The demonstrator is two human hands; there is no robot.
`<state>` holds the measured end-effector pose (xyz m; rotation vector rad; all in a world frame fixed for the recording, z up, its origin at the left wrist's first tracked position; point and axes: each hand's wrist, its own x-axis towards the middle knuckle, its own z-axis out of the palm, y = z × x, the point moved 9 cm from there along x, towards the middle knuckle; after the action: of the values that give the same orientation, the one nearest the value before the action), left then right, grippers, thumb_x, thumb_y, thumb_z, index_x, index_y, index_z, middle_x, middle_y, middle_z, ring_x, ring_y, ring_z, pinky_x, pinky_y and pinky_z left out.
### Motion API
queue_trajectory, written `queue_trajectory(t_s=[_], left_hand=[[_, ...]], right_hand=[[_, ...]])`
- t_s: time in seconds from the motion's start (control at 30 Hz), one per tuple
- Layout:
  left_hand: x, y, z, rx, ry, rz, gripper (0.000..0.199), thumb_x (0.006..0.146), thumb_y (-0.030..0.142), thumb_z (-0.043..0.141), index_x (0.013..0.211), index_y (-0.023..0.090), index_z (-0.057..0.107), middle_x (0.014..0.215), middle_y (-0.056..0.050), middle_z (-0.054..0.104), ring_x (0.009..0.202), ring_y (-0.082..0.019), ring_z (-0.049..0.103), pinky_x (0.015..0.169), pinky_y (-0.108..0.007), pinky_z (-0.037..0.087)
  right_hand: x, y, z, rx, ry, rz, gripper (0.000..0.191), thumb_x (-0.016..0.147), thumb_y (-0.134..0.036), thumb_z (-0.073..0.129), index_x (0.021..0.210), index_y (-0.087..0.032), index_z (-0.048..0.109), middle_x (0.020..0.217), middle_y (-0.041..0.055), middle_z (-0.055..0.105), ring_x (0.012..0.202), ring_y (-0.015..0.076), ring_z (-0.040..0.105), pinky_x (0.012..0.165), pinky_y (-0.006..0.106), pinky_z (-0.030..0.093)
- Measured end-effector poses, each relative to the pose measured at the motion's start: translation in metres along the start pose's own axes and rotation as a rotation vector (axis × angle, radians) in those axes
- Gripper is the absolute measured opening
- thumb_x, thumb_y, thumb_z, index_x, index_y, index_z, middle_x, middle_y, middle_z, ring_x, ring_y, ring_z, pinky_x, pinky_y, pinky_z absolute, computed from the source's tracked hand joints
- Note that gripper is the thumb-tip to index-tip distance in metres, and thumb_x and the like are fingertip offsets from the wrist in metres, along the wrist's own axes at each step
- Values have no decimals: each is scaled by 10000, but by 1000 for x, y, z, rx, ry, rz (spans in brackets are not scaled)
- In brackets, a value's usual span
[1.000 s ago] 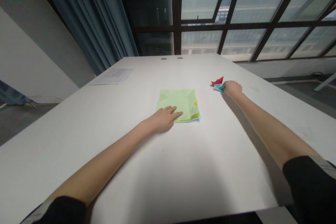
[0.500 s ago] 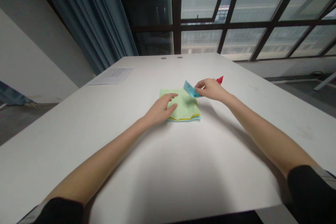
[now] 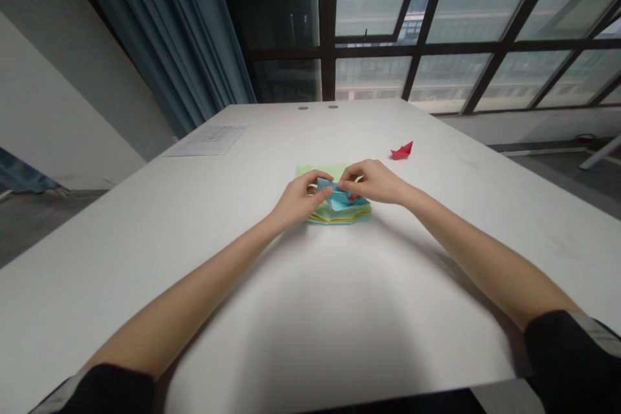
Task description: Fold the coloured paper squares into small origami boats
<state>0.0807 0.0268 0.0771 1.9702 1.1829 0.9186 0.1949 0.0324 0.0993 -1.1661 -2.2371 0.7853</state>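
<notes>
A blue folded paper boat [image 3: 342,200] is held between my two hands, over a stack of coloured paper sheets [image 3: 334,214]. The stack has light green on top, with yellow and pale blue edges showing below. My left hand [image 3: 299,195] pinches the boat's left end between thumb and fingers. On the other side my right hand [image 3: 371,181] grips its upper right part with the fingertips; some of the boat is hidden behind those fingers.
A red paper boat [image 3: 402,151] stands on the white table [image 3: 301,310], beyond my right hand. A printed sheet [image 3: 207,140] lies at the far left. Behind the table are a blue curtain [image 3: 169,26] and dark-framed windows.
My right hand has brought the blue boat down and left, toward me. My left hand has closed on its left end. The red boat, partly covered before, is now fully visible.
</notes>
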Motion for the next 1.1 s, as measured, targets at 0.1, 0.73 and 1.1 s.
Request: queue_trajectory(t_s=[0.1, 0.73, 1.1], left_hand=[[0, 1, -1, -35, 6, 9, 318, 759, 300, 581, 1041, 155, 563, 752, -4, 581, 620, -108, 551, 600, -246, 450], [4, -28, 1, -153, 20, -153, 376, 765, 501, 550, 743, 137, 645, 612, -33, 636, 536, -157, 615, 490, -232, 478], [3, -28, -6, -269, 143, -235, 281, 756, 409, 585, 724, 136, 644, 620, -19, 644, 517, -136, 613, 468, -212, 478]], right_hand=[[2, 3, -6, 21, 58, 4, 163, 812, -277, 521, 737, -166, 614, 692, -2, 667, 510, 92, 622, 557, 210, 469], [-10, -24, -35, -6, 378, -195, 377, 739, -444, 621, 977, -194, 469, 950, 50, 579, 751, 148, 582, 651, 298, 476], [-5, -21, -7, -612, 131, -174, 119, 738, -276, 654, 799, -180, 619, 806, 50, 606, 810, 196, 522, 689, 289, 378]])
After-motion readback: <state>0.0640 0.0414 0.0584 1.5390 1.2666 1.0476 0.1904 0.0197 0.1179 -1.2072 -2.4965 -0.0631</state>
